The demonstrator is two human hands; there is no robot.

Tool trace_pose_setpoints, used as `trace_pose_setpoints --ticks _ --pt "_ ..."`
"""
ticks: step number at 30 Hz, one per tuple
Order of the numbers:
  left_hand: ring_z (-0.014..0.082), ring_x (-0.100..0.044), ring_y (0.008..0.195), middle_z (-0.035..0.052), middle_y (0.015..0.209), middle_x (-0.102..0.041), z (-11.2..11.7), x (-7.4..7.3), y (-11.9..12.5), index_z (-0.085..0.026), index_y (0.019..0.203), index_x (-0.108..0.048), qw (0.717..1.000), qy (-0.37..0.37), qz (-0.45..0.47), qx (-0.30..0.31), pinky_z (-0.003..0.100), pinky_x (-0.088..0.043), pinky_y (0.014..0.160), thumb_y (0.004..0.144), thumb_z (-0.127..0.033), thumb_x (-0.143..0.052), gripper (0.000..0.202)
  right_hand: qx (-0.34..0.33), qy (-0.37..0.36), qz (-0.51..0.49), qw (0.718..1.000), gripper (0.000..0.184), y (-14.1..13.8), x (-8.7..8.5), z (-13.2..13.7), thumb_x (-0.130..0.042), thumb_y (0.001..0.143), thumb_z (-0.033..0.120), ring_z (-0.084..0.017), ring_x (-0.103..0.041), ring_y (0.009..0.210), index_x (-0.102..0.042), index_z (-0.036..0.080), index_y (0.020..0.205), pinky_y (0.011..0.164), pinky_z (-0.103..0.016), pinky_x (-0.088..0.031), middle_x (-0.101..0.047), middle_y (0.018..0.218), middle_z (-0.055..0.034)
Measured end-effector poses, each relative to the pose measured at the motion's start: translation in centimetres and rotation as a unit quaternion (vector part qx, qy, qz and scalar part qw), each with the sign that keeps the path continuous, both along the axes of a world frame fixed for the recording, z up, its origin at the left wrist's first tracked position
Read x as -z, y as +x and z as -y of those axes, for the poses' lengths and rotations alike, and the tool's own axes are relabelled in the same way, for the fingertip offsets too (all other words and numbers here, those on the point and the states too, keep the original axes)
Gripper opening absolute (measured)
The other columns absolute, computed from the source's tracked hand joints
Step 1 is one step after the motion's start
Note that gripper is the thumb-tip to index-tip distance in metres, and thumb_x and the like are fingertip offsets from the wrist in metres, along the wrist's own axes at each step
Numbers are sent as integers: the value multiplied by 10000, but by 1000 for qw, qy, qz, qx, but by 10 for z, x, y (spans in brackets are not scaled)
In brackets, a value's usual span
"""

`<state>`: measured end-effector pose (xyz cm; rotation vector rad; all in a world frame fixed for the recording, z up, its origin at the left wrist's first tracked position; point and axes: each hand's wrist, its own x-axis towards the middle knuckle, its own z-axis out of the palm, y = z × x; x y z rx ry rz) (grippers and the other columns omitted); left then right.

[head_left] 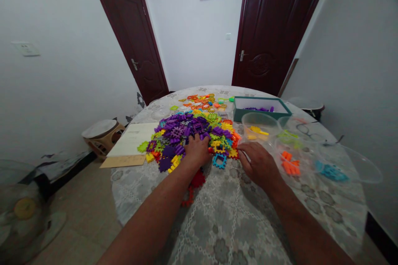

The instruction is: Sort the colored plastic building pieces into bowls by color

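A heap of interlocking plastic building pieces [177,131], mostly purple with green, yellow and orange ones, covers the middle of the table. My left hand [198,150] lies on the near side of the heap, fingers apart and touching purple pieces. At the heap's right edge is my right hand [258,161], its fingers drawn together beside orange pieces [236,138]; what they pinch, if anything, is hidden. A blue square frame piece [219,161] lies between the hands. Red pieces [198,179] show partly behind my left forearm.
Clear bowls on the right contain yellow pieces [257,132], orange pieces [290,163] and blue pieces [332,172]. Behind them stands a green-edged box [238,114] with purple pieces. Orange pieces [199,101] are scattered at the back. An open notebook [130,140] lies left, glasses [311,132] right.
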<state>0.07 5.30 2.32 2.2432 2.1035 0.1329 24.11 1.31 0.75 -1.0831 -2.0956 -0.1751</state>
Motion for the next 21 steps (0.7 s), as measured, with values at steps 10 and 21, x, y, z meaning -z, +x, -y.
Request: trace_pose_setpoints --ticks 10,21 --pt "356 -515 1199 158 1278 -574 24 16 1 -305 1355 -630 998 69 11 6 456 -501 915 994 -280 -521 378 -2 3 -13 1000 155 -2 -5 2 -553 1007 159 -274 -683 993 -699 197 1045 918 -432 -544 -757 1040 -109" --pt "282 -580 1138 116 1210 -596 23 29 -12 -263 1256 -691 979 162 114 45 407 -482 1007 943 -181 -588 340 1 -5 -7 1000 153 -2 -6 2 -550 1017 169 -270 -680 980 -699 191 1044 886 -428 -546 -760 1040 -112"
